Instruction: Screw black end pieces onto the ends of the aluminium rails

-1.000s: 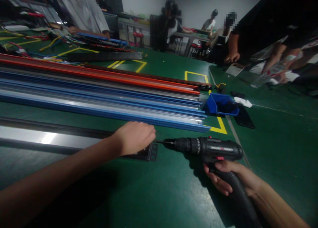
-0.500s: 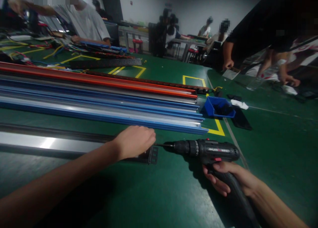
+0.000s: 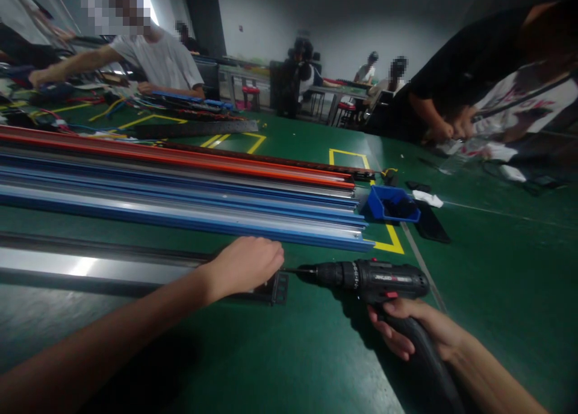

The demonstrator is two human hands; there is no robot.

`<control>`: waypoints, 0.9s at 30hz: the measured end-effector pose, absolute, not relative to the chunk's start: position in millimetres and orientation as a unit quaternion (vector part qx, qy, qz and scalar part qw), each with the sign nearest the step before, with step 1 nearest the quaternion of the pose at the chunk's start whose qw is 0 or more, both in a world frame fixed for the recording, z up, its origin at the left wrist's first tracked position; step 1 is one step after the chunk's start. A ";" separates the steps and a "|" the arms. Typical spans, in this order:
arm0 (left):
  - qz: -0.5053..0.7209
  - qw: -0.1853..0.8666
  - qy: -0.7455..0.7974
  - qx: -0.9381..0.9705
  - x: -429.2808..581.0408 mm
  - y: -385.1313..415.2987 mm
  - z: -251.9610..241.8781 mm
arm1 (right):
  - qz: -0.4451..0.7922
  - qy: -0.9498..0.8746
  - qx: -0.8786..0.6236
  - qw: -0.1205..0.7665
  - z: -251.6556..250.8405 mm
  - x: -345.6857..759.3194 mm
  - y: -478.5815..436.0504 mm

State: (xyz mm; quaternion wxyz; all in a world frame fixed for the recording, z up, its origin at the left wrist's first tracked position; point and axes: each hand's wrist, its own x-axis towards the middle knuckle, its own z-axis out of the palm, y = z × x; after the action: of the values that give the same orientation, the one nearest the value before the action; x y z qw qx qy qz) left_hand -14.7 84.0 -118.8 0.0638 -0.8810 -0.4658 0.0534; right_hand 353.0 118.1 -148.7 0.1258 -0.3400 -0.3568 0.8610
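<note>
My right hand [image 3: 406, 327] is wrapped round the handle of a black cordless drill [image 3: 388, 280], which lies level with its long thin bit [image 3: 293, 271] pointing left. My left hand [image 3: 246, 263] is closed over the right end of a long silver and black metal profile [image 3: 112, 269]. The bit's tip runs in by its fingers, and whatever they pinch there is hidden. A dark slotted end piece [image 3: 280, 289] sticks out at the profile's end, just below the left fingers.
Beyond the profile lie several long blue rails [image 3: 226, 212] and an orange rail [image 3: 203, 159]. A blue bin [image 3: 392, 203] with dark contents stands at their right ends, beside a white crumpled piece [image 3: 427, 198]. Co-workers are at the far left and right of the green table [image 3: 316, 354].
The view has shifted slightly, so the table things sit a little lower. Both hands and the drill keep their places at the profile's end. The right co-worker's hands have come together.
</note>
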 end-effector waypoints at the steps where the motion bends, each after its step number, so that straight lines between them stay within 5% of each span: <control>1: 0.051 0.068 -0.463 -0.882 -14.8 84.2 -119.3 | 0.860 -0.359 -0.341 0.126 -148.4 352.7 118.1; 27: 0.032 0.089 -0.449 -0.889 -15.8 84.9 -128.2 | 0.868 -0.356 -0.328 0.115 -163.0 358.8 122.7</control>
State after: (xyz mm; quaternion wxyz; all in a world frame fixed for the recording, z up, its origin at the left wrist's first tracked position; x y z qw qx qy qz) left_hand -15.8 84.9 -128.2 0.0893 -0.8886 -0.4487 0.0321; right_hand 358.8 122.7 -163.0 0.1153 -0.3280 -0.3555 0.8676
